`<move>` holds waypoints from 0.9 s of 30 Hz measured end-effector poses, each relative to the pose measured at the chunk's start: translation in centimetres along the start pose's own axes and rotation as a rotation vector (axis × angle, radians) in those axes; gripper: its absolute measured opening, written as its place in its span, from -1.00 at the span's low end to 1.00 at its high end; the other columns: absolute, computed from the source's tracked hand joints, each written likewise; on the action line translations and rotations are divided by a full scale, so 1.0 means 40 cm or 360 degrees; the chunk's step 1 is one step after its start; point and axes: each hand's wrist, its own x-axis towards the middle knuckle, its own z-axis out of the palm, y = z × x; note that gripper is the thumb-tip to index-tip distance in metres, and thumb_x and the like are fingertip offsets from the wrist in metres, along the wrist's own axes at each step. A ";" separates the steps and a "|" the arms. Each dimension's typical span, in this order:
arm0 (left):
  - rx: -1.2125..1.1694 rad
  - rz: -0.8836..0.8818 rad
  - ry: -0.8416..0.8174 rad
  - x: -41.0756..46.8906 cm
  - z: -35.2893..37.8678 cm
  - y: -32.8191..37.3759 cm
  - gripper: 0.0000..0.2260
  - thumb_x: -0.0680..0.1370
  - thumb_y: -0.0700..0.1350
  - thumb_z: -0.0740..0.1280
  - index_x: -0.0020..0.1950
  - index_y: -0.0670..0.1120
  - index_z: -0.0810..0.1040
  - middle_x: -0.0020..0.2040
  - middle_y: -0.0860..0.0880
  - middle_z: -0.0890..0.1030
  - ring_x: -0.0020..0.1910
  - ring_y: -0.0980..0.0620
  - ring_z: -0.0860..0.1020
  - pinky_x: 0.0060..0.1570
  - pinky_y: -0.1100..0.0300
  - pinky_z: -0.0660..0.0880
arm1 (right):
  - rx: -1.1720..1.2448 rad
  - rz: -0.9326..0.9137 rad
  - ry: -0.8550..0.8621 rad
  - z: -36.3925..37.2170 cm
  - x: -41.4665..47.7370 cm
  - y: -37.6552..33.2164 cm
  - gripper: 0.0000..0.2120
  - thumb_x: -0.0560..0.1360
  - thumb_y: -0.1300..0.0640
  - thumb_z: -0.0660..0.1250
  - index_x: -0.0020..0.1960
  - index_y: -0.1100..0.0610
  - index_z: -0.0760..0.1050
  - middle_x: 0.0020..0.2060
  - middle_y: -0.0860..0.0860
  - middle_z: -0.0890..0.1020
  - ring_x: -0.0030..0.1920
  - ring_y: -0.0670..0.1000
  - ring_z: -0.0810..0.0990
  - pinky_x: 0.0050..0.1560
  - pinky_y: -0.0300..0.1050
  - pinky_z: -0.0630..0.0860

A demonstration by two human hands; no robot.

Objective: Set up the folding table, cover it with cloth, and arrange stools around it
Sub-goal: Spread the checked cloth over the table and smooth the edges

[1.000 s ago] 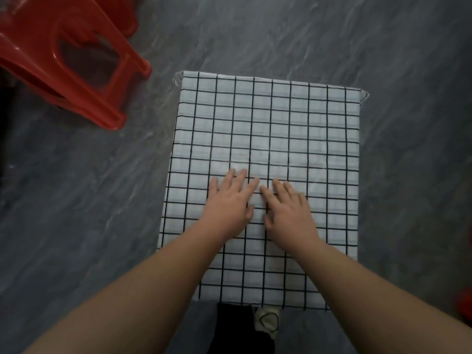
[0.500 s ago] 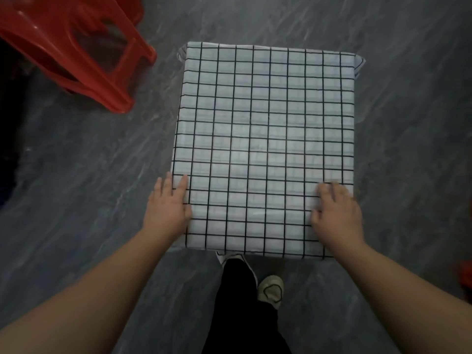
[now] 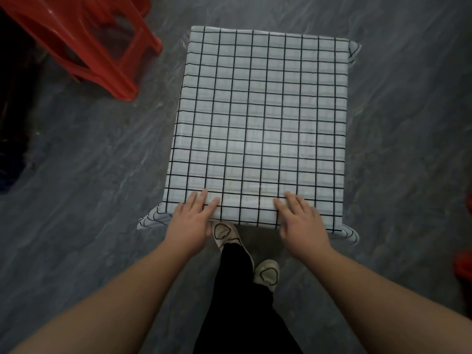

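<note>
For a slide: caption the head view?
Person's left hand and right hand press the grid cloth at its near edge; red stool upper left.

The floor (image 3: 89,200) fills the room as far as can be seen; it is dark grey stone or tile with paler streaks running diagonally, like veined marble; its surface looks smooth with a faint sheen; the light is dim and even, with no hard shadows; along the left edge lies a black shape (image 3: 12,123), too dark to identify.
</note>
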 end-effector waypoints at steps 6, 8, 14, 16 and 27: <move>-0.0053 -0.0359 -0.0271 -0.128 -0.062 -0.104 -0.35 0.57 -0.02 0.24 0.62 0.03 0.04 0.63 -0.13 0.04 0.58 -0.16 0.06 0.52 -0.08 0.14 | 0.0071 0.0442 -0.0281 -0.103 -0.109 0.088 -0.36 0.56 0.03 0.22 0.60 -0.02 0.11 0.59 0.03 0.15 0.55 0.10 0.17 0.44 0.11 0.30; -0.0124 -0.0424 -0.0248 -0.173 -0.122 -0.103 -0.37 0.58 -0.03 0.22 0.62 -0.01 0.06 0.62 -0.15 0.09 0.56 -0.17 0.12 0.50 -0.06 0.17 | 0.0119 0.0496 -0.0293 -0.165 -0.152 0.081 -0.36 0.55 0.03 0.20 0.60 -0.01 0.12 0.59 0.03 0.17 0.55 0.10 0.18 0.43 0.12 0.32; -0.0259 -0.0390 0.0058 -0.320 -0.377 -0.017 -0.41 0.60 -0.03 0.19 0.62 -0.04 0.11 0.60 -0.15 0.15 0.55 -0.18 0.17 0.50 -0.06 0.19 | 0.0125 0.0292 0.0067 -0.405 -0.315 -0.017 -0.37 0.55 0.01 0.19 0.60 0.03 0.14 0.56 0.06 0.26 0.54 0.10 0.20 0.49 0.11 0.24; -0.0301 -0.0356 0.0179 -0.377 -0.474 0.026 -0.41 0.61 -0.01 0.19 0.62 -0.04 0.11 0.60 -0.16 0.16 0.55 -0.20 0.16 0.51 -0.08 0.17 | 0.0112 0.0220 0.0146 -0.490 -0.382 -0.054 -0.36 0.55 0.01 0.19 0.60 0.03 0.14 0.56 0.06 0.26 0.55 0.11 0.19 0.51 0.12 0.22; -0.0399 -0.0296 0.0683 -0.766 -0.901 0.263 -0.43 0.64 0.16 0.11 0.62 0.07 0.05 0.64 -0.06 0.04 0.60 -0.10 -0.05 0.54 -0.11 -0.04 | 0.0249 -0.0050 0.0594 -0.886 -0.762 -0.209 -0.39 0.62 -0.15 0.12 0.62 -0.07 0.05 0.62 0.00 0.07 0.61 0.06 -0.05 0.58 0.13 -0.02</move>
